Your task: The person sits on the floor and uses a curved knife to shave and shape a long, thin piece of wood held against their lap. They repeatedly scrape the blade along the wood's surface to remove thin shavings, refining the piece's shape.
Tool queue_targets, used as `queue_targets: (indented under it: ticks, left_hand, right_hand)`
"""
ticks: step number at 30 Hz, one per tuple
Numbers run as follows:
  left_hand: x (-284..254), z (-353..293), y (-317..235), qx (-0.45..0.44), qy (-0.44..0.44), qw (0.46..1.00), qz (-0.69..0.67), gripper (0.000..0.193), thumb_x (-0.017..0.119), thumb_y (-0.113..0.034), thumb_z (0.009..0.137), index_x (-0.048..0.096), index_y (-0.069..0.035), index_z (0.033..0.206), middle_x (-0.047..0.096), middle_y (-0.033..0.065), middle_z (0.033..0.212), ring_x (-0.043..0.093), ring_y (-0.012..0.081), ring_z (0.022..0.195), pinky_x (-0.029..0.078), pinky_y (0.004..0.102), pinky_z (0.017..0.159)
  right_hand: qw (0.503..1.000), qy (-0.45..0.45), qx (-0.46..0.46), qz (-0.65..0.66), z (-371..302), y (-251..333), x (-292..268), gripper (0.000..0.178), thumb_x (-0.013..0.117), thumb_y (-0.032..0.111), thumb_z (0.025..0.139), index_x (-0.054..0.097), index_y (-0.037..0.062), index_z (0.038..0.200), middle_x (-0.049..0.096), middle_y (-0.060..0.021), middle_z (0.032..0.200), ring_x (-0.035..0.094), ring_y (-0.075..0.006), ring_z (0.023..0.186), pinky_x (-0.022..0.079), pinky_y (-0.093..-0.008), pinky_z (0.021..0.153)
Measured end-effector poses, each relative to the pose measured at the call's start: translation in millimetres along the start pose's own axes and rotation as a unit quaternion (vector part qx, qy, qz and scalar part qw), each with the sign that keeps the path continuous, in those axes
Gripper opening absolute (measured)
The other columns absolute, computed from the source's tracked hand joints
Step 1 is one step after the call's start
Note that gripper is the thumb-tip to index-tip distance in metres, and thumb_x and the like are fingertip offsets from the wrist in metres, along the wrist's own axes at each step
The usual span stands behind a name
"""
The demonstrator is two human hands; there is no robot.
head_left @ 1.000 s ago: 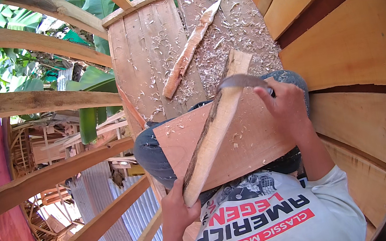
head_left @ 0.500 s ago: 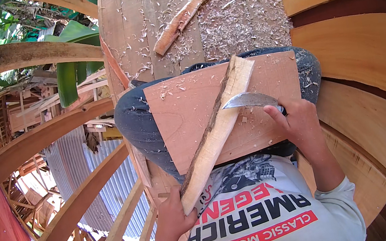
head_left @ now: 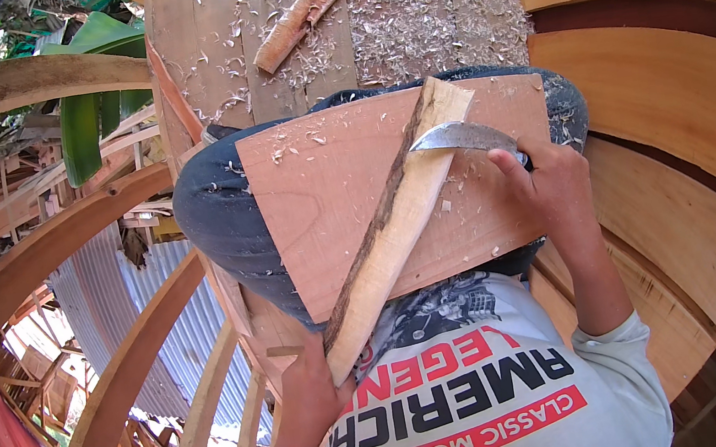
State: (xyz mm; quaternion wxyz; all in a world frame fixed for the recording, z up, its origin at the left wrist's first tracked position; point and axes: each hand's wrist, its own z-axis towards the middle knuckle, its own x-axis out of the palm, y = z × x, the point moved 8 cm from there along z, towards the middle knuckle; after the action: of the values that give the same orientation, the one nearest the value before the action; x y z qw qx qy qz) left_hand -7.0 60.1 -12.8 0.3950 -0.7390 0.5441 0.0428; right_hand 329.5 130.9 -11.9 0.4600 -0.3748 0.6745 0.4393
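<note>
A long strip of wood (head_left: 396,232) with dark bark along its left edge slants across a flat reddish board (head_left: 301,213) on my lap. My left hand (head_left: 311,386) is closed round its near end, close to my shirt. In my right hand (head_left: 553,182) is a curved knife (head_left: 462,136), its handle mostly hidden by my fingers. The blade lies across the strip near the far end, its tip pointing left.
Beyond my crossed legs (head_left: 234,233), another peeled wood piece (head_left: 313,13) lies on the plank floor (head_left: 214,37) among many shavings (head_left: 441,35). Curved wooden ribs (head_left: 98,281) rise on the left, and overlapping planks (head_left: 650,69) form a wall on the right.
My right hand has moved the knife away from me, nearer to the strip's far end. The left hand keeps its hold. The whole view has shifted slightly.
</note>
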Motion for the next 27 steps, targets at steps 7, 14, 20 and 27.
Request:
queue_targets:
  ticks: [7, 14, 20, 27]
  left_hand:
    - [6, 0, 7, -0.016, 0.004, 1.0, 0.006, 0.056, 0.069, -0.012, 0.07, 0.042, 0.004, 0.116, 0.06, 0.0264, 0.084, 0.063, 0.0424, 0.075, 0.05, 0.0443, 0.06]
    - [8, 2, 4, 0.0, -0.019, 1.0, 0.024, 0.054, 0.069, -0.011, 0.069, 0.042, 0.007, 0.113, 0.062, 0.023, 0.076, 0.063, 0.0421, 0.07, 0.05, 0.0429, 0.057]
    - [9, 7, 2, -0.002, -0.033, 0.999, 0.001, 0.051, 0.067, -0.01, 0.069, 0.043, 0.006, 0.111, 0.063, 0.023, 0.077, 0.064, 0.0415, 0.071, 0.05, 0.0433, 0.057]
    - [11, 4, 0, -0.025, -0.031, 0.999, 0.005, 0.045, 0.065, -0.007, 0.068, 0.044, 0.004, 0.106, 0.062, 0.0231, 0.076, 0.064, 0.0419, 0.07, 0.05, 0.0435, 0.057]
  right_hand:
    - [0.999, 0.007, -0.043, -0.004, 4, 12, 0, 0.051, 0.062, 0.051, 0.082, 0.063, 0.0029, 0.066, 0.056, -0.0177, 0.053, 0.06, -0.0348, 0.051, 0.045, -0.0401, 0.045]
    - [0.988, 0.019, -0.144, 0.046, -16, 37, 4, 0.051, 0.062, 0.051, 0.082, 0.058, 0.0045, 0.061, 0.054, -0.0161, 0.051, 0.058, -0.0331, 0.047, 0.044, -0.0391, 0.043]
    - [0.998, 0.009, -0.061, 0.013, -5, 6, 4, 0.048, 0.062, 0.049, 0.083, 0.06, 0.0045, 0.067, 0.055, -0.0154, 0.056, 0.06, -0.0327, 0.053, 0.045, -0.0389, 0.046]
    - [0.999, -0.028, -0.011, 0.042, 5, -9, 2, 0.049, 0.063, 0.05, 0.082, 0.055, 0.0055, 0.063, 0.054, -0.0156, 0.054, 0.059, -0.0336, 0.051, 0.045, -0.0392, 0.046]
